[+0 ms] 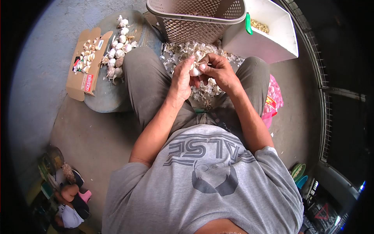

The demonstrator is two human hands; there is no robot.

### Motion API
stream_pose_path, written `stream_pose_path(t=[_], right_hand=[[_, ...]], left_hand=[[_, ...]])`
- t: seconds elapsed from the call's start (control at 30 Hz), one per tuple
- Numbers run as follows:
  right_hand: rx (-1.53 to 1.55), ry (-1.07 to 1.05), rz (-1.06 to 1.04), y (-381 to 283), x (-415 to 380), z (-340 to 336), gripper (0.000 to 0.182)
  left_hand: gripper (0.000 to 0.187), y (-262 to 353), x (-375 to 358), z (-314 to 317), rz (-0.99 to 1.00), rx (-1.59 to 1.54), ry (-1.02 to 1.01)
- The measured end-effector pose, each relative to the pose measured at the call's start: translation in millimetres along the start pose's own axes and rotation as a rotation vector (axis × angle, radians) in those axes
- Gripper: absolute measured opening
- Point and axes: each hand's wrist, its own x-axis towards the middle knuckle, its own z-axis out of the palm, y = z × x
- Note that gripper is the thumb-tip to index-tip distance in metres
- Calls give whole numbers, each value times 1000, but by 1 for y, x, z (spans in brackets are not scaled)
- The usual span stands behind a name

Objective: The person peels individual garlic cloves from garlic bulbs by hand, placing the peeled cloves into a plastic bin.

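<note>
Over my lap, a white garlic bulb (196, 71) is held between my two hands. My left hand (182, 78) is closed around its left side, the thumb resting along the top. From the right, my right hand (219, 72) pinches the bulb with thumb and fingers near its dry stem. Papery garlic skins (206, 93) lie heaped on the floor between my knees. Whole garlic bulbs (119, 52) sit in a row on a round blue-grey surface (103, 102) to my left. Beside them, a flattened cardboard box (74, 86) bears loose garlic cloves (88, 57).
A tall perforated plastic basket (194, 30) stands ahead. Right of it is a white box (259, 48) holding cloves (260, 26), with a green handle (248, 23) at its rim. A pink bag (274, 95) lies by my right leg. Another person (72, 208) appears at lower left.
</note>
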Motion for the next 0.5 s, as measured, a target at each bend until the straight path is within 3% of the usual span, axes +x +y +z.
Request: stream_pose_path(t=[0.1,0.2,0.3,0.33,0.37,0.43,0.5], right_hand=[[81,-5,62,0,0,0,15],[-56,42,55,-5,1,12,16],[-368,204,-70,-6,-1,40,17],[-460,206,-90,-3,-1,45,17],[-559,189,-263,10,1,47,18],[-586,218,-230,-4,-2,59,17],[-417,198,-113,-2,-2,57,17]], left_hand=[[42,-4,2,0,50,71,53],[39,-4,-1,3,116,94,127],[37,-4,-4,0,90,-96,176],[37,-6,-3,1,178,-56,287],[36,-8,5,-3,156,-137,368],[33,11,-9,6,80,-159,326],[32,7,-6,-2,60,-165,282]])
